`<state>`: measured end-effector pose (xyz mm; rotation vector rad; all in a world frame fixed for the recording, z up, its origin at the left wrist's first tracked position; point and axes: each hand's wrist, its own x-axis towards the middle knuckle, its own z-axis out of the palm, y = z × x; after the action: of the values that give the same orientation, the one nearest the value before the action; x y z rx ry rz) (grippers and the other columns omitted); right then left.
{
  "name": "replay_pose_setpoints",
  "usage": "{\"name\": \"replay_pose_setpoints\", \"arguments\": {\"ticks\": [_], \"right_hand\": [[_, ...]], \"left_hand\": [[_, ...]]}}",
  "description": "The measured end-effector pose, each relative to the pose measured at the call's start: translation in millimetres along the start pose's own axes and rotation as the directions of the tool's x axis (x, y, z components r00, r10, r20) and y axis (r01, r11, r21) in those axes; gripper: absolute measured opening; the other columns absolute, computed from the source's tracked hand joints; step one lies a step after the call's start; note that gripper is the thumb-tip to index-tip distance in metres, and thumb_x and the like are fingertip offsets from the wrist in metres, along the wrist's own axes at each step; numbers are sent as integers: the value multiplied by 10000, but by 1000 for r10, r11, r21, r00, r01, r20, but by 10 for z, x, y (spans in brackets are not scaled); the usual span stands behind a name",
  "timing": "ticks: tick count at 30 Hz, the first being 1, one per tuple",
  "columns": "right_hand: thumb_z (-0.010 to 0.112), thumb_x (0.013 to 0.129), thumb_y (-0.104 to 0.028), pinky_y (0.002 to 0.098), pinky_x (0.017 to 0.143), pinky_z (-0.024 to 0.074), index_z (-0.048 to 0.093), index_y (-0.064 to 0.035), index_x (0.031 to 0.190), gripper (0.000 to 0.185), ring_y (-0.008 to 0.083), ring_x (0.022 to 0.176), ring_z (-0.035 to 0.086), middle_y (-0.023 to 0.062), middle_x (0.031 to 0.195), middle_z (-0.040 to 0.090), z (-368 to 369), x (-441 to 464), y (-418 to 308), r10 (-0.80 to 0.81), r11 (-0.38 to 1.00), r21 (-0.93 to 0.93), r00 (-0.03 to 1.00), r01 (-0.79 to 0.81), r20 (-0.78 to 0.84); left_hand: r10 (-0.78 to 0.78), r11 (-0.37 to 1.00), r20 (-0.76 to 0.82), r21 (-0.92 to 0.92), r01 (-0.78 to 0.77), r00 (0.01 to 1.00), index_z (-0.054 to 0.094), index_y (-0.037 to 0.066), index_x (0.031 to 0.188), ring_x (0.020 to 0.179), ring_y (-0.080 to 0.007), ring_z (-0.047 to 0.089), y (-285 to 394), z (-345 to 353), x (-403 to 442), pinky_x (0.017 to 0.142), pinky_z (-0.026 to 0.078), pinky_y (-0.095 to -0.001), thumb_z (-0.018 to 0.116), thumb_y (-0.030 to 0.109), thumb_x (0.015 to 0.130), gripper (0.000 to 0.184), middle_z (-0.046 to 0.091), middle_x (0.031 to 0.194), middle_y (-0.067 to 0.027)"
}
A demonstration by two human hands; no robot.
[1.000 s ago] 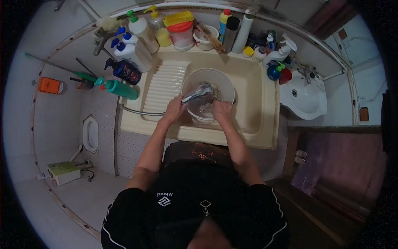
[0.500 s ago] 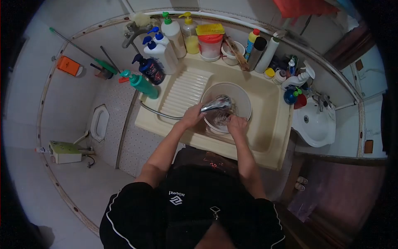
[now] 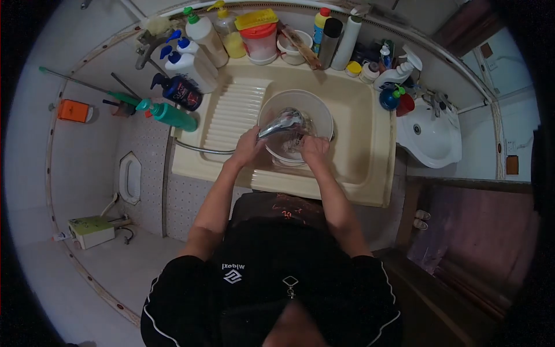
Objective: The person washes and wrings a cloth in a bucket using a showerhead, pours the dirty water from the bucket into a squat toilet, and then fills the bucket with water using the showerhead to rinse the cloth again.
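My left hand (image 3: 248,144) is wrapped round the handle of a chrome shower head (image 3: 283,123), which points into a whitish round bucket (image 3: 326,110). Its metal hose (image 3: 202,150) runs off to the left over the ribbed part of the beige sink (image 3: 377,144). At the bucket's near right rim is my right hand (image 3: 315,148), its fingers closed and reaching inside. What those fingers hold is too small to make out. Water and something pale show in the bucket below the shower head.
Along the sink's back edge stand several bottles, a red-lidded tub (image 3: 259,43), a small white bucket (image 3: 291,53) and a spray bottle (image 3: 399,72). A teal bottle (image 3: 173,117) is at the left corner. A white washbasin (image 3: 430,139) is at the right.
The camera view tilted and shifted, then swung back. My left hand still holds the shower head over the bucket, and my right hand stays at the rim with small shifts.
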<state>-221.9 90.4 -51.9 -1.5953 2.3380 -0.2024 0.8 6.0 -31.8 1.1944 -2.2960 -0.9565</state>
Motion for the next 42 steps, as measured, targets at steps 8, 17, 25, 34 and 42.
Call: {"name": "replay_pose_setpoints", "arguments": {"ticks": [8,17,25,34,42], "right_hand": [[599,713,-198,386,766,423,692,-112,741,130,282,708,645,150,720,653,69,19,17,-43,999,-31,998,41,-46],[591,707,-170,383,727,436,688,-106,689,117,282,663,641,151,654,635,18,-22,15,-97,995,-10,987,96,-131],[585,713,-177,373,768,420,694,-124,709,121,275,704,640,140,695,648,-32,-24,-10,-67,998,4,994,68,-90],[597,723,-220,381,789,414,695,-131,720,132,284,721,639,149,703,650,-29,-28,-18,-51,998,22,993,54,-108],[599,710,-200,385,767,437,684,-106,726,128,288,707,644,159,699,644,27,-1,16,-79,997,8,991,81,-108]], "left_hand": [[-47,999,37,24,46,998,505,14,1032,756,-337,531,69,-32,-18,694,433,-401,591,191,828,284,549,852,-189],[25,999,-21,24,-24,999,507,3,1037,766,-315,542,16,2,-28,716,439,-381,595,181,834,284,560,867,-185],[-46,998,25,-51,47,999,495,17,1012,833,-406,534,80,-35,-10,728,427,-457,600,237,810,317,551,899,-207],[18,999,-25,29,-17,1000,514,-11,1002,764,-337,538,-30,20,-8,695,441,-393,614,179,805,291,551,864,-193],[-40,994,18,106,38,999,484,26,986,851,-412,529,78,-23,-8,730,430,-464,605,263,804,322,545,904,-218]]}}
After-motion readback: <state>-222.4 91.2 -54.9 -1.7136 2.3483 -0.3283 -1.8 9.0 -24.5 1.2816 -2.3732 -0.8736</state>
